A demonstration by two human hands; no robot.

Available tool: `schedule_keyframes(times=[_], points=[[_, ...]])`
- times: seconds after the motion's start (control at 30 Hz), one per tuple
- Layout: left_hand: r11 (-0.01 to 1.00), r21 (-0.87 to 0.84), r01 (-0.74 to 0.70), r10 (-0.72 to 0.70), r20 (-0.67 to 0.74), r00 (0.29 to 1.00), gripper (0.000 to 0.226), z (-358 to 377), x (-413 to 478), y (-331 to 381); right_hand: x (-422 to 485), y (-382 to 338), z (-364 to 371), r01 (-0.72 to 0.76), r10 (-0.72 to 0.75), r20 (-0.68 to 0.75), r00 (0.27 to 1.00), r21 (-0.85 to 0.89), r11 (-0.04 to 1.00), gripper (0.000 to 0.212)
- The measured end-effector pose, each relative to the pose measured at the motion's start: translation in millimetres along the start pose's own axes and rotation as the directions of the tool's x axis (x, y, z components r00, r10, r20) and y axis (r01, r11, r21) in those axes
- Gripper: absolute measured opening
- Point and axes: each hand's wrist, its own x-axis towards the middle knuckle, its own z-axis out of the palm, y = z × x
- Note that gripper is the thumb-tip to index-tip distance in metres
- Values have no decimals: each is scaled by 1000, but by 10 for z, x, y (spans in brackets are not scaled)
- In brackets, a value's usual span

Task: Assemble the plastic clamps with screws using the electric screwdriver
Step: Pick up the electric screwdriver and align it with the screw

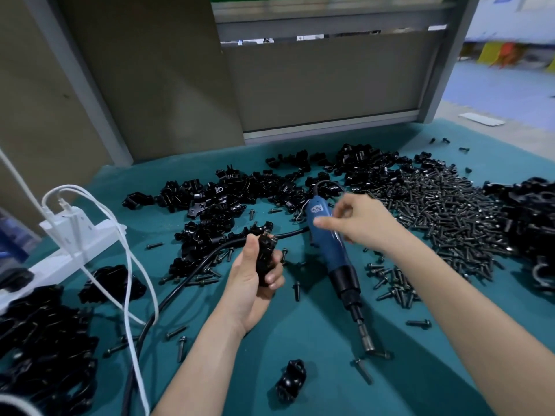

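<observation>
a table covered in teal cloth [318,334] is spread with the work. the largest masses on it are the piles of glossy black plastic clamp parts [228,193], heaped along the back, at the far right and at the near left. a wide heap of dark metal screws [444,211] lies to the right of centre. a white power strip [75,235] with white leads is seen at the left edge.

the blue electric screwdriver with a black collar [333,250] is laid flat on the cloth at centre, bit pointing toward the person, with its black cable [186,280] trailing off to the left.

the hands are held apart. the left hand [252,283] is wrapped round a black plastic clamp [265,259], held upright above the cloth just left of the tool. the right hand [360,220] is placed over the upper blue body of the tool and is blurred, so it cannot be told whether the handle is gripped or a screw is pinched.

a small black clamp piece [291,382] is seen lying alone near the front edge, and a loose screw [363,370] lies just beside the bit.

the step in hand is judged to be the readying of one clamp for fastening. next, a screw must be seated in the clamp's hole. then the tool must be lifted and its bit set square on the screw head, with the clamp held firm against twisting.
</observation>
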Motion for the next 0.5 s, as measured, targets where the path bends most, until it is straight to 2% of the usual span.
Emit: schedule_keyframes(times=[0.03, 0.07, 0.1, 0.23, 0.3, 0.33, 0.37, 0.43, 0.5], points=[[1000, -1, -2, 2, -14, 1000, 82, -5, 7, -7, 34, 51, 20, -83, 101, 87, 991, -186, 979, 50], [1000, 5, -3, 4, -27, 1000, 79, -14, 15, -13, 49, 89, 80, -138, 192, 170, 967, -288, 948, 56], [1000, 15, -2, 3, -44, 999, 74, -11, 20, -18, 69, 115, 160, -175, 247, 213, 945, -306, 936, 57], [999, 10, 30, -29, -86, 996, 66, 8, 13, -15, 142, 177, 277, -247, 272, 161, 949, -162, 956, 43], [998, -23, 52, -54, -87, 995, 63, 10, 3, 3, 124, 212, 234, -278, 271, 186, 945, 13, 960, 37], [998, -36, 60, -63, -88, 994, 62, 3, 7, 12, 97, 227, 217, -316, 279, 211, 937, 171, 933, 36], [997, -45, 64, -68, -90, 994, 61, -3, 10, 18, 72, 246, 204, -369, 289, 255, 923, 371, 852, 35], [996, -62, 62, -68, -97, 993, 58, -12, 13, 24, 24, 236, 148, -448, 242, 378, 894, 722, 527, 39], [996, -72, 45, -52, -108, 993, 53, -21, 24, 30, 16, 147, 56, -443, 142, 421, 896, 870, 217, 40]])
